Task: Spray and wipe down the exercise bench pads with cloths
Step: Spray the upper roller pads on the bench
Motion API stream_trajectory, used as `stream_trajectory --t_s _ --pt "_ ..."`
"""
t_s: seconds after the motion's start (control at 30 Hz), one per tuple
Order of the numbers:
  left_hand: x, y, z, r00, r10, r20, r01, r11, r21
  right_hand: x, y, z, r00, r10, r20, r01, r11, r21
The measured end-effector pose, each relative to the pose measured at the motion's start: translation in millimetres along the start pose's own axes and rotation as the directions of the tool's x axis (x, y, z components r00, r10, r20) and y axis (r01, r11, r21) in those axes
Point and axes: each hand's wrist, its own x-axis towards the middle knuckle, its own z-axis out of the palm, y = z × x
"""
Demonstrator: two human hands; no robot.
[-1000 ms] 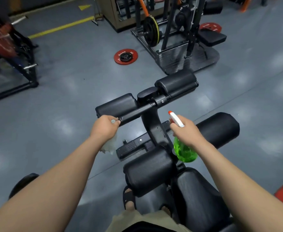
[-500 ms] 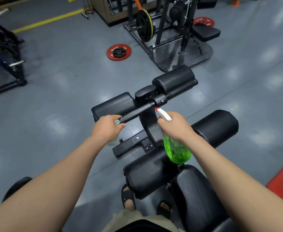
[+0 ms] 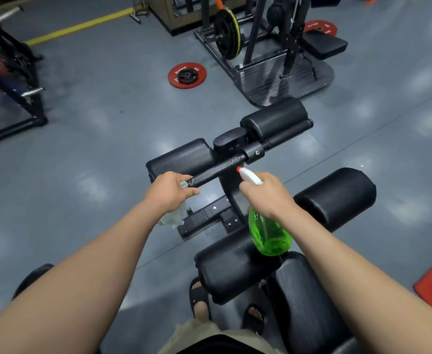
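View from a person's head, looking down along both bare forearms at a black exercise bench on a grey gym floor [image 3: 87, 149].

The left hand [image 3: 170, 191] is closed over the near end of a black crossbar [image 3: 217, 172] with a pale cloth [image 3: 175, 217] bunched in its grip. A loose tail of cloth hangs below the palm. This grip likely keeps the cloth in place to rub along the bar.

The right hand [image 3: 267, 196] is wrapped around the neck of a translucent green spray bottle [image 3: 268, 233]. The bottle's white head and orange tip point at the middle of the bar, very near it, which suggests the bar is being wetted just ahead of the cloth. Whether a finger is pressing the trigger cannot be seen. Fine speckles, probably droplets, show on the bar by the nozzle.

The bench lies straight ahead, below the hands. Two far roller pads [image 3: 181, 159] sit either side of the central post, just beyond the bar. Two larger near roller pads [image 3: 337, 198] sit closer, one directly under the bottle. The seat pad [image 3: 304, 302] is nearest, at lower right. All are matte black, finely textured vinyl, with soft highlights and no visible tears.

Sandalled feet [image 3: 201, 300] stand beside the seat. A red weight plate [image 3: 186, 75] lies flat on the floor well beyond.
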Motion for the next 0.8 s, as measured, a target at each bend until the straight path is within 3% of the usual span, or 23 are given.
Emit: stream_trajectory --t_s 0.2,0.5,0.67,0.8 --pt "-1.7 -0.8 1.4 1.0 -0.012 -0.005 0.011 0.999 -0.046 -7.8 -16.6 16.3 0.99 -0.059 0.13 0.061 0.998 -0.011" --pt "-3.0 -0.4 1.7 1.0 -0.031 -0.003 0.031 0.998 -0.051 -12.5 -21.1 23.4 0.981 -0.082 0.176 0.088 0.996 -0.029" --pt "-2.6 14.2 -9.2 1.0 -0.01 0.028 0.003 0.975 0.222 -5.1 -6.4 7.5 0.997 -0.039 0.068 0.039 0.999 -0.006" --pt "-3.5 50.3 -18.8 0.997 0.042 -0.057 -0.021 0.944 0.33 2.6 10.2 -15.1 1.0 -0.006 -0.022 0.006 1.0 0.011"
